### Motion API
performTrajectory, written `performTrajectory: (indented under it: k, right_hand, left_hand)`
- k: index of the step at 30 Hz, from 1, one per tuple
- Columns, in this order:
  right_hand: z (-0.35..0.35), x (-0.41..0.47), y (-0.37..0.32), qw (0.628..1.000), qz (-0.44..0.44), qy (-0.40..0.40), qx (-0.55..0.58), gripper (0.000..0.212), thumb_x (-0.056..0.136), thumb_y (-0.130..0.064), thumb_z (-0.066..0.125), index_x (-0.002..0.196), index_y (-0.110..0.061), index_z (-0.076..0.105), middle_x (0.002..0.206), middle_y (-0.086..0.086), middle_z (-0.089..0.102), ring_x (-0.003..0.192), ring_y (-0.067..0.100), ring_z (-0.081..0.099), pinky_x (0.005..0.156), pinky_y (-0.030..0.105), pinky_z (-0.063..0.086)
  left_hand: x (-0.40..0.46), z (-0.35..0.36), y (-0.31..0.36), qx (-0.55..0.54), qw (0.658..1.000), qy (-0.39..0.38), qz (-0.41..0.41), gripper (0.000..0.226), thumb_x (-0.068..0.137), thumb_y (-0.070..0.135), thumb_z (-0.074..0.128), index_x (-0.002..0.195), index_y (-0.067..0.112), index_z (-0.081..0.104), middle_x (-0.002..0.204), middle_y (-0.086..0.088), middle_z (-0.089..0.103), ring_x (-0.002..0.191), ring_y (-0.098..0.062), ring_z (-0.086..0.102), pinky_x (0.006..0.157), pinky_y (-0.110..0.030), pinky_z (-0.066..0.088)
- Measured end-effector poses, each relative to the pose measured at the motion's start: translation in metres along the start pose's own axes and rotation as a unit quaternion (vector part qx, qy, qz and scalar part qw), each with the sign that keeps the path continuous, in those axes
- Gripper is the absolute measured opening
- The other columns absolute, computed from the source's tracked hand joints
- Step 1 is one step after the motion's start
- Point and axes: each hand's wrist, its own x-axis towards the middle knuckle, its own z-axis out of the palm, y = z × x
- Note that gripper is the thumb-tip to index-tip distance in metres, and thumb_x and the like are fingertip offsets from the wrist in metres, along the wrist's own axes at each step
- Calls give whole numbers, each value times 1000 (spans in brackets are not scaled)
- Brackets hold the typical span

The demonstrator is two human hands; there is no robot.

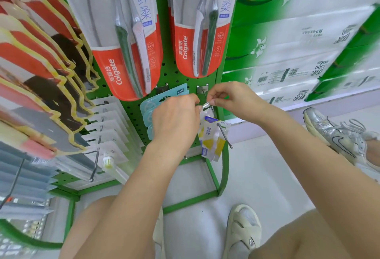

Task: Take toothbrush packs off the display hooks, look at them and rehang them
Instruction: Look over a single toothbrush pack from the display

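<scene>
A small white, yellow and blue toothbrush pack (211, 137) hangs low on the green pegboard rack (174, 73). Both hands meet at its clear top tab. My right hand (228, 98) pinches the tab at the base of a metal hook (225, 135) that runs forward over the pack. My left hand (174, 119) has its fingers curled at the same tab, fingertips hidden behind the hand. Light blue packs (148, 106) hang on the neighbouring hook to the left, partly covered by my left hand.
Two large Colgate toothbrush packs (131, 53) (197, 38) hang above. Rows of white packs (107, 127) and red-striped packs (37, 57) fill the left side. Green and white boxes (298, 53) are stacked at right. Another person's silver shoe (337, 135) stands on the floor.
</scene>
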Motion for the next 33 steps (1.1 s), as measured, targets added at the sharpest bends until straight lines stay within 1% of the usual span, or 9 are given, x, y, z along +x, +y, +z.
performTrajectory:
  k: [6, 10, 12, 15, 17, 21, 26, 30, 33]
  right_hand:
    - [6, -7, -7, 1000, 3, 6, 30, 10, 88, -10, 65, 88, -20, 69, 90, 0, 69, 83, 14, 60, 80, 26, 46]
    - [-4, -26, 4, 992, 70, 52, 88, 20, 93, -16, 58, 108, -25, 68, 99, -5, 66, 88, 17, 62, 83, 30, 50]
    - [-17, -42, 10, 984, 107, -20, 140, 27, 93, -8, 56, 109, -27, 65, 104, -6, 68, 94, 17, 65, 84, 32, 53]
    - [-24, -59, 12, 967, 126, -129, 182, 34, 90, 1, 60, 113, -25, 63, 107, -5, 69, 87, 3, 65, 77, 15, 52]
    - [-17, -60, 10, 978, 113, -90, 150, 34, 87, -5, 67, 112, -27, 62, 107, -7, 68, 85, 2, 66, 76, 11, 49]
    - [-5, -54, 3, 994, 60, -16, 95, 31, 84, -13, 72, 102, -36, 63, 103, -20, 63, 87, 5, 65, 79, 22, 54]
    - [-5, -48, -1, 998, 46, -1, 41, 22, 83, -16, 73, 74, -34, 66, 78, -8, 70, 80, 12, 66, 78, 30, 54]
    - [-6, -42, -2, 998, 53, 14, 3, 14, 84, -18, 72, 77, -29, 68, 74, -14, 66, 78, 9, 64, 68, 16, 46]
    - [-4, -29, -4, 998, 50, 33, -36, 6, 85, -19, 71, 82, -24, 70, 75, -8, 65, 79, 11, 61, 72, 23, 45]
  left_hand:
    - [3, 9, 2, 66, 997, -28, -4, 17, 96, 29, 56, 106, 23, 68, 100, -3, 71, 98, -29, 63, 64, -30, 38]
    - [-1, 9, 4, 71, 997, -26, -9, 17, 94, 24, 55, 104, 20, 68, 98, -3, 70, 96, -30, 63, 62, -30, 35]
    - [-3, 7, 3, 70, 997, -24, -14, 19, 93, 21, 54, 107, 18, 67, 98, -6, 69, 96, -31, 62, 63, -30, 34]
    - [-9, 4, 3, 74, 997, -15, -11, 24, 92, 16, 54, 113, 15, 65, 100, -9, 68, 97, -32, 62, 63, -30, 34]
    - [-15, 2, 3, 86, 996, -18, -6, 25, 91, 15, 54, 114, 16, 64, 99, -9, 68, 94, -31, 62, 60, -29, 32]
    - [-26, 0, 4, 96, 995, -33, -3, 28, 91, 16, 52, 118, 18, 61, 98, -7, 66, 96, -31, 61, 59, -30, 30]
    - [-36, -3, -1, 110, 993, -40, -5, 30, 93, 19, 52, 122, 20, 60, 107, -7, 64, 102, -31, 59, 64, -30, 32]
    - [-48, -5, -2, 114, 993, -43, 5, 26, 93, 21, 52, 118, 22, 60, 101, -5, 65, 98, -31, 60, 63, -28, 30]
    - [-56, -7, 0, 98, 994, -52, 17, 29, 94, 24, 50, 122, 24, 59, 103, -3, 66, 99, -30, 60, 63, -28, 30]
